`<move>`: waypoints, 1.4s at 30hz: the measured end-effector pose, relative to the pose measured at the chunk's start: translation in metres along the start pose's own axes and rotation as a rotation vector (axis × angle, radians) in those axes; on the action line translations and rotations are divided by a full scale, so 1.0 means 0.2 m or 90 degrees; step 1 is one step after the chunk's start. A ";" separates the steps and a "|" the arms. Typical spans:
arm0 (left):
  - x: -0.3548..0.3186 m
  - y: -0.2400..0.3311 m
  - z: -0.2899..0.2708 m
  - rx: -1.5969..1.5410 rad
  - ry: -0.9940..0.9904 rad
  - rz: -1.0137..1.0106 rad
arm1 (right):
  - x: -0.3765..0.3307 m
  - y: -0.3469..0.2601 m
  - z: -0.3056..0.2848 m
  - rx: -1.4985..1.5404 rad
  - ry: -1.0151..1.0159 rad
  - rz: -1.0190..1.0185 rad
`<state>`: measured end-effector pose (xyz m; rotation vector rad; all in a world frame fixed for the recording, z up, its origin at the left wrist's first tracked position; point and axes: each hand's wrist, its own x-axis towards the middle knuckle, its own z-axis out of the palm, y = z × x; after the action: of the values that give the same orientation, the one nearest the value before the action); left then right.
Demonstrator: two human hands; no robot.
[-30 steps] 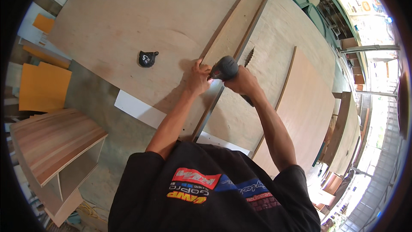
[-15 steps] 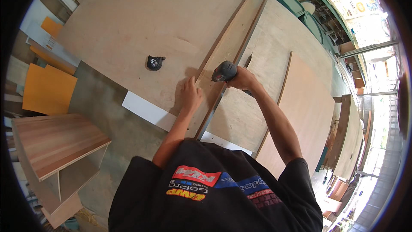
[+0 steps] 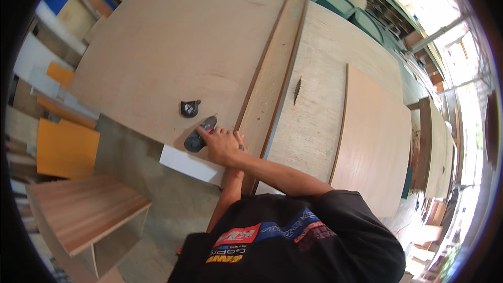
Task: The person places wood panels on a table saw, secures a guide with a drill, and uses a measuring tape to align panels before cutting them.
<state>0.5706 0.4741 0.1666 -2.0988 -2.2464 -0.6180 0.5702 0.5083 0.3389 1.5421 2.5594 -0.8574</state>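
Plywood sheets covered the big worktop [image 3: 173,47] of a cluttered woodshop, with a long wooden strip [image 3: 272,73] laid across it and a saw blade [image 3: 297,90] poking up through the surface just to its right. From the head view, the right hand [image 3: 222,145] reached across the body and lay on a dark cordless tool [image 3: 200,134] resting on the plywood near the worktop's front edge, fingers curled over its rear end in a loose grip. A small black tape measure [image 3: 189,108] sat just beyond the tool. The left hand was hidden beneath the right forearm, so its grip could not be told.
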 end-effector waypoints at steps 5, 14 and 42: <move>0.01 0.07 0.06 0.027 -0.074 -0.057 | 0.13 0.07 0.26 -0.136 0.113 0.021; 0.02 0.11 -0.05 0.018 0.045 -0.013 | 0.54 0.03 0.43 -0.039 0.189 0.017; -0.66 -1.01 0.36 -1.178 0.186 -1.095 | -2.17 1.14 1.16 0.445 0.019 0.689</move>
<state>0.4092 0.3622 0.0077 1.4016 -2.4890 -3.1049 0.9215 0.1307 0.1725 2.6141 1.0125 -1.5067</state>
